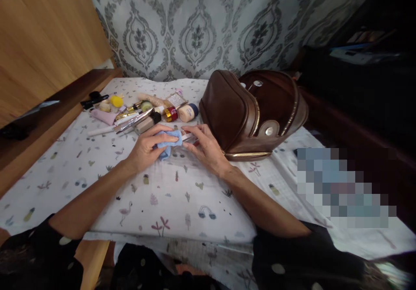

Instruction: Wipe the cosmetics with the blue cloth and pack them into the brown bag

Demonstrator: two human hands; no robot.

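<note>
Head view: the left hand [146, 149] had its fingers pinched around a small folded blue cloth [169, 141], pressing it against a slim clear tube with a red part [189, 139]. The right hand [205, 148] held that tube's other end, fingertips closed on it, over the middle of the white printed table cover [162, 199]. Just to the right sat an open brown leather bag [234, 112], and far left lay a heap of cosmetics [146, 110].
</note>
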